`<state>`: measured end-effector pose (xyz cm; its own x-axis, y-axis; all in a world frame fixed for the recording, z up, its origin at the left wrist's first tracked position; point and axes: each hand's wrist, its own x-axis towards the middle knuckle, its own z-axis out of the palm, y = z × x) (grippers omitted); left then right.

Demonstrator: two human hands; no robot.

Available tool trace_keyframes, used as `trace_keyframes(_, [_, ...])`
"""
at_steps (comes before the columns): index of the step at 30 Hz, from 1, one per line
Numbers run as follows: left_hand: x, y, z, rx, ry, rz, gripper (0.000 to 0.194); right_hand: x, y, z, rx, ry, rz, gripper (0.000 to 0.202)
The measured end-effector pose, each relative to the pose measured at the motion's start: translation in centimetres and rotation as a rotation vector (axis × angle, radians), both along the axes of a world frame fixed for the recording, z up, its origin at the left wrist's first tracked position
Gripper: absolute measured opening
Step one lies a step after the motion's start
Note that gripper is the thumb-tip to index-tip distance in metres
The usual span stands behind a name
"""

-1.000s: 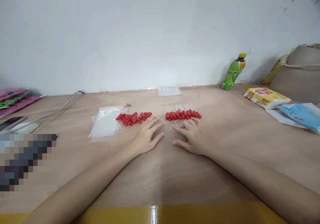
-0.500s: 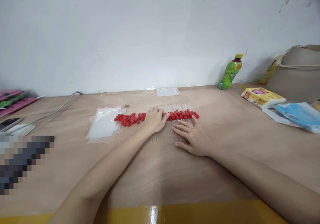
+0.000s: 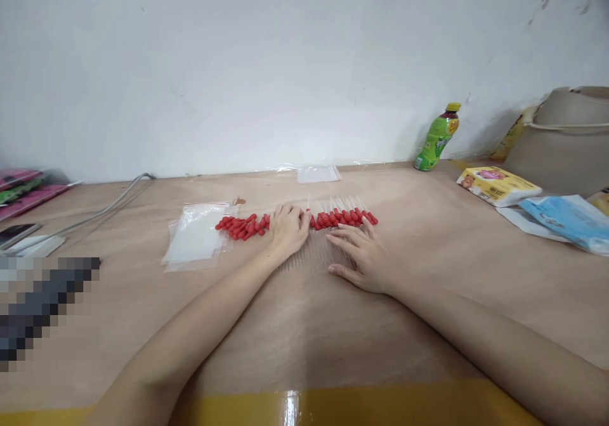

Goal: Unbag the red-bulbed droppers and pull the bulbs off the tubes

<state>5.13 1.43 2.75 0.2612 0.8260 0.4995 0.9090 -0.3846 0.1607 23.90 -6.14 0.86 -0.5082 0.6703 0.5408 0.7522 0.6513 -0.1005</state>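
A row of small red pieces (image 3: 242, 226) runs across the wooden table. Thin clear strands (image 3: 304, 258) lie under and on both sides of its middle and right part. My left hand (image 3: 288, 229) rests over the middle of the row, fingers bent and close together; whatever is beneath them is hidden. Beside the right part of the row, my right hand (image 3: 359, 255) lies with its fingers spread, fingertips at the strands and the nearest red pieces. Clear plastic bags (image 3: 197, 232) are stacked at the row's left end.
Another clear bag (image 3: 318, 174) lies near the wall. At the right are a green bottle (image 3: 435, 141), a yellow tissue pack (image 3: 499, 185), a blue packet (image 3: 568, 220) and a beige container (image 3: 561, 141). A phone (image 3: 18, 236) and cable (image 3: 102, 210) lie left.
My left hand has shifted slightly left along the row, uncovering a few red pieces to its right. My right hand has barely moved.
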Motion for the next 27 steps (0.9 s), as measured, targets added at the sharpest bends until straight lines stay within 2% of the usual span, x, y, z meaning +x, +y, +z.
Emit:
trace_keyframes(4, [-2.6,-2.5,-0.2,0.099,0.007,-0.118,0.026,0.1,0.4,-0.6,0.133,0.156,-0.036,0.044])
trace_keyframes(7, [-5.0,-4.3,-0.6,0.128,0.063,-0.243,0.023,0.1,0.6,-0.7,0.217,0.246,-0.06,0.054])
trace_keyframes(11, [-7.1,-5.6,-1.0,0.186,0.077,-0.342,0.02,-0.1,0.6,-0.5,0.255,0.184,-0.022,0.062])
trace_keyframes(14, [-7.3,-5.8,-0.9,0.251,0.082,-0.388,0.017,-0.2,0.4,-0.3,0.244,0.073,0.025,0.057])
trace_keyframes(20, [-6.8,-5.9,-0.7,0.314,0.132,-0.453,0.011,-0.2,0.1,-0.2,0.249,0.02,0.027,0.05])
trace_keyframes(27, [-6.7,-6.1,-0.5,0.374,0.164,-0.462,0.009,-0.6,-0.4,0.3,0.219,-0.048,0.161,0.046])
